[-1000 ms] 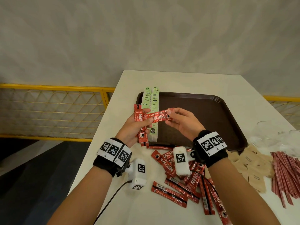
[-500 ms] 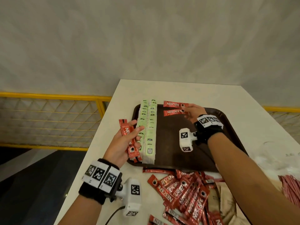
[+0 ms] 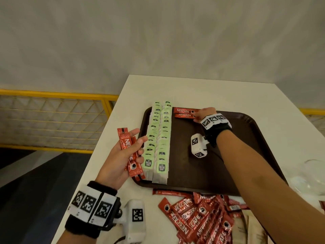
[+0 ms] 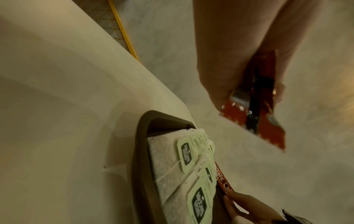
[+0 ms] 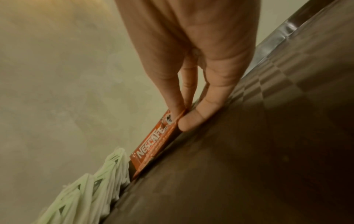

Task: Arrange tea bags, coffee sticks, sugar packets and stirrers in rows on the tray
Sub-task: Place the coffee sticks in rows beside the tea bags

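Staying put: right hand (image 3: 204,115) pinching coffee sticks on tray (image 3: 186,113); left hand (image 3: 123,155) still gripping spare sticks (image 3: 129,152).

Café or canteen corner, by the look of it

A white table (image 3: 175,88) holds a brown serving tray (image 3: 246,131) against a plain wall (image 3: 158,41), with yellow mesh railing (image 3: 52,118) alongside (the wider room stays unseen).

right hand (image 3: 204,115) reached to tray's (image 3: 246,138) far end, coffee sticks (image 3: 185,112) laid there
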